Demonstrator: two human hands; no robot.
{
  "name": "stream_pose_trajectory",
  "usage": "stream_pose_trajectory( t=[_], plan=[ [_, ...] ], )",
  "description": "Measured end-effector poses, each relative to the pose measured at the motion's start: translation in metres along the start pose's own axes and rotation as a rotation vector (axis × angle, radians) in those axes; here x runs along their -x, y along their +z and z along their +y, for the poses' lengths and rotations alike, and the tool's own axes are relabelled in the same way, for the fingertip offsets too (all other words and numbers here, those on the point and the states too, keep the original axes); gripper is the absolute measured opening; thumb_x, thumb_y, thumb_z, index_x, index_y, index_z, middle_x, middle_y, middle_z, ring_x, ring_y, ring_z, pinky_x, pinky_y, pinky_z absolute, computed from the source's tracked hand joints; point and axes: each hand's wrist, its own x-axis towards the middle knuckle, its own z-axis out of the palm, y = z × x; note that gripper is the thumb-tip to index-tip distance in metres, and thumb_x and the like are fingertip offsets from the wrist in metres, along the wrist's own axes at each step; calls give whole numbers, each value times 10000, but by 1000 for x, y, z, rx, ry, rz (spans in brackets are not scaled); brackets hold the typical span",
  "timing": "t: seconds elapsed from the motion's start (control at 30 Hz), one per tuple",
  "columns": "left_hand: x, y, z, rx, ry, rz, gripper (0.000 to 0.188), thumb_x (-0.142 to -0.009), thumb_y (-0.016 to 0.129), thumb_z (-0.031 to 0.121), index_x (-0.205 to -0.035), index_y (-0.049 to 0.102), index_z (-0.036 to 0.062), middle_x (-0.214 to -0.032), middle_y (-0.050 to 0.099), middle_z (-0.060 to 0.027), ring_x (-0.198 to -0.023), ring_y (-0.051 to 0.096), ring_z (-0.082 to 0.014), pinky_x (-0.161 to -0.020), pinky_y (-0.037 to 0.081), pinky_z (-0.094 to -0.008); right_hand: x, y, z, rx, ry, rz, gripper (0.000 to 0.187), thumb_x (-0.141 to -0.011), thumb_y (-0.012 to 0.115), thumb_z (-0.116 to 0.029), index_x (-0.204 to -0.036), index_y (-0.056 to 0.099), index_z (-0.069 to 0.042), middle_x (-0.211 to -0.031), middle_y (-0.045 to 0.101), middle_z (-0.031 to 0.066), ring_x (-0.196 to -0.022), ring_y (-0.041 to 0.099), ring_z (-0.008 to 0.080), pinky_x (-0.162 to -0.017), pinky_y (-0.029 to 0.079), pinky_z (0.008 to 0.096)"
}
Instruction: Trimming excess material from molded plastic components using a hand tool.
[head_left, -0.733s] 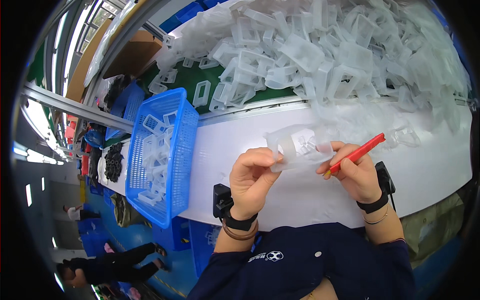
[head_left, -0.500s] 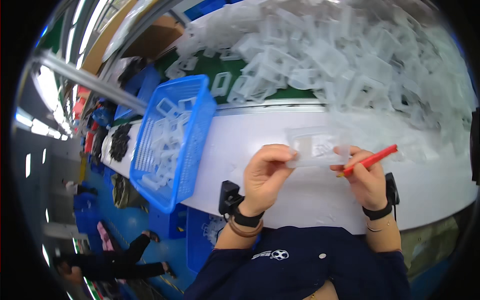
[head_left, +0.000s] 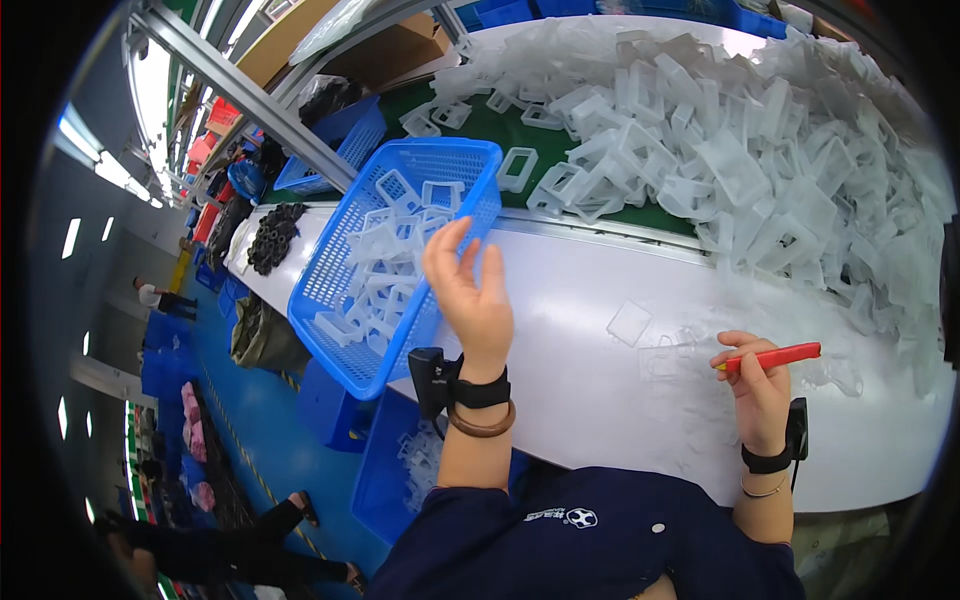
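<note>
My left hand (head_left: pixel 478 305) is raised beside the right rim of a blue perforated basket (head_left: pixel 484 165), its fingers apart and nothing in them. Inside the basket lie several translucent plastic frames (head_left: pixel 372 242). Over the white tabletop (head_left: pixel 570 400), my right hand (head_left: pixel 760 400) grips a slim red pen-shaped tool (head_left: pixel 790 355) with a yellow end; its exact kind is not clear. Thin clear plastic scraps (head_left: pixel 668 358) and a flat rectangular piece (head_left: pixel 629 323) rest on the table to the left of that hand.
A large heap of translucent plastic frames (head_left: pixel 720 170) covers the far side, partly on a green mat (head_left: pixel 520 135). Left of the basket is a cluster of black parts (head_left: pixel 273 238). A blue bin (head_left: pixel 375 480) stands below the table edge. A metal post (head_left: pixel 250 95) slants behind the basket.
My left hand has moved left to the basket and let go of the translucent frame that it held. My right hand still grips the red tool. The view has shifted.
</note>
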Motion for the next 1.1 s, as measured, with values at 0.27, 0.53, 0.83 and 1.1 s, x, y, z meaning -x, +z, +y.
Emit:
stream_pose_trajectory(
  t=[0.27,0.53,0.83,1.1],
  plan=[
    [-27,95,-79,-461,278,-378,390,-712,509,-61,-1089,523,38,-1035,548,-134,-999,489,-318,-880,388,-392,1,-6,3,50,-20,9,130,-840,531,-120,-830,578,1,-945,596,130,-728,522,137,-689,424,262],
    [-8,81,1,106,164,-376,384,-760,531,-48,-1139,474,-11,-981,559,-125,-809,558,-206,-720,449,-286,3,-16,-3,67,-44,54,104,-833,532,-88,-852,574,6,-928,603,135,-761,541,148,-690,433,271],
    [77,73,52,934,-644,-948,398,-799,542,-22,-1184,441,-39,-1035,518,-82,-887,499,-108,-749,417,-217,0,-8,-10,426,-441,-22,99,-772,623,-80,-855,610,-28,-1039,547,142,-867,539,184,-770,421,291],
    [90,70,54,944,-700,-1058,419,-799,532,-50,-1204,423,-51,-1052,505,-90,-956,474,-117,-778,407,-223,-1,-9,7,465,-371,-84,106,-765,639,-88,-852,612,-35,-1015,552,134,-887,540,185,-729,435,285]
  ],
)
